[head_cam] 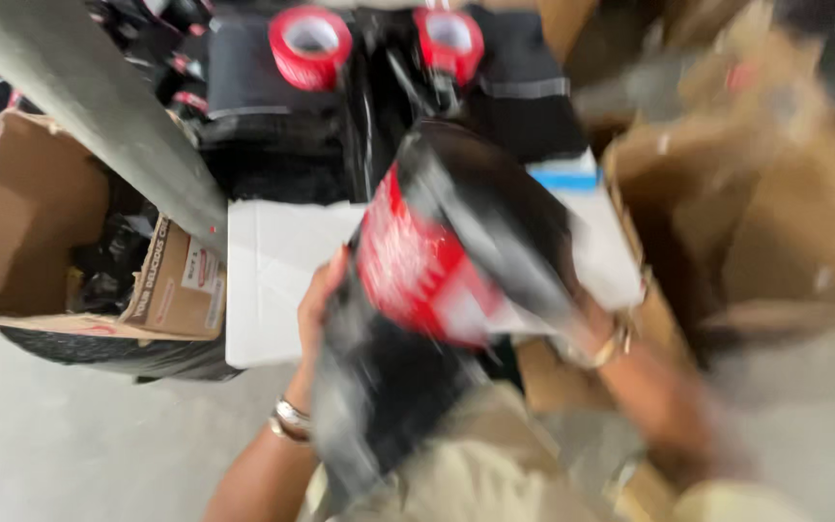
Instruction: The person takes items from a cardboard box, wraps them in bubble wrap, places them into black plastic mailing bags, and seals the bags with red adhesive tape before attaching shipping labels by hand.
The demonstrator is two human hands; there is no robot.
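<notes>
A black plastic package with a red and white label (437, 261) is held up in front of me, blurred by motion. My left hand (319, 302) grips its left edge, thumb on the front; several bracelets sit on that wrist. My right hand (587, 324) holds the package's right lower side, mostly hidden behind it, with a gold bracelet on the wrist. Under the package lies a white flat board (273, 280).
Two red tape rolls (309, 45) hang at the top over black packed goods. An open cardboard box (26, 208) with black items stands at left, crossed by a grey pole (99, 106). Blurred cardboard boxes (775, 193) fill the right. Grey floor (70, 435) lies lower left.
</notes>
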